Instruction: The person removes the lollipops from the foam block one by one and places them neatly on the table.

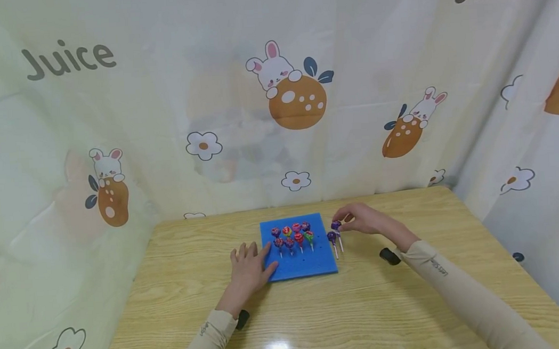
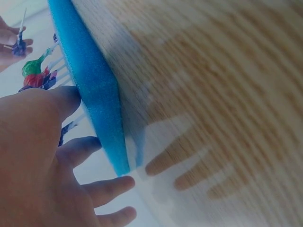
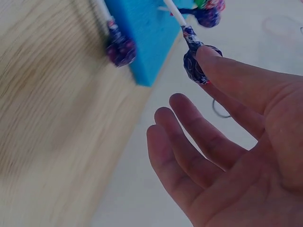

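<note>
My right hand point(image 1: 365, 219) pinches the wrapped head of a dark purple lollipop point(image 3: 190, 66) between thumb and index finger, its white stick pointing down in the head view. The other fingers spread loosely below in the right wrist view. Beside the board's right edge lies a second purple lollipop point(image 1: 332, 236) on the table. Several lollipops stand in two rows in a blue foam board point(image 1: 304, 269), among them a green one point(image 1: 309, 237) and a red one point(image 1: 299, 238). My left hand point(image 1: 248, 271) rests at the board's left edge, thumb and index finger touching it, fingers extended.
The board lies on a wood-grain table point(image 1: 364, 308), with small holes in its front and right parts. A patterned curtain point(image 1: 236, 91) hangs behind the table and along its sides. Black wrist devices point(image 1: 390, 256) sit under both wrists.
</note>
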{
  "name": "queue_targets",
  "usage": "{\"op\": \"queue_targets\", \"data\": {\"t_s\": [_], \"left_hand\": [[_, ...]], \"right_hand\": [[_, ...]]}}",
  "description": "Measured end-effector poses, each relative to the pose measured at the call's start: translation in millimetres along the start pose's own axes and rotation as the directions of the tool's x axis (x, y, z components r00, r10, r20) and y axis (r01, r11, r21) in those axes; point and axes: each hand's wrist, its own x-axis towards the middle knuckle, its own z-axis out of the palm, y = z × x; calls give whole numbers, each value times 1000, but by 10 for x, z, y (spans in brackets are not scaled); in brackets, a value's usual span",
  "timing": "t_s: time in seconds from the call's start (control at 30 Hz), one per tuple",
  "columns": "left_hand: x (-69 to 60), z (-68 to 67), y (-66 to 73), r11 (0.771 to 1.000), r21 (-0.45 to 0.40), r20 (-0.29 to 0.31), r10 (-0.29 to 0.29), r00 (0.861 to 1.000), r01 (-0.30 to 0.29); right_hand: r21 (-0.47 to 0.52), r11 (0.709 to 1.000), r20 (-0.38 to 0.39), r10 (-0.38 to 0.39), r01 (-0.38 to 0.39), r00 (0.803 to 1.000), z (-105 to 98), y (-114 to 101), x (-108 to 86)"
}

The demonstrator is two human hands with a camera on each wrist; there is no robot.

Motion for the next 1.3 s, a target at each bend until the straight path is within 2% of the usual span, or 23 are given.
{"op": "queue_targets", "data": {"t_s": [0.3, 0.67, 1.3], "left_hand": [[30, 76, -43, 1000, -7, 13, -10, 1000, 10], [33, 65, -43, 1000, 23, 8, -4, 1000, 4], [23, 74, -45, 1000, 17, 6, 3, 1000, -3]], "right_hand": [[-42, 996, 40, 79, -78, 996, 29, 256, 3], [-80, 985, 89, 160, -153, 983, 174, 327, 96], [-87, 982, 102, 174, -166, 979, 279, 347, 140]]}}
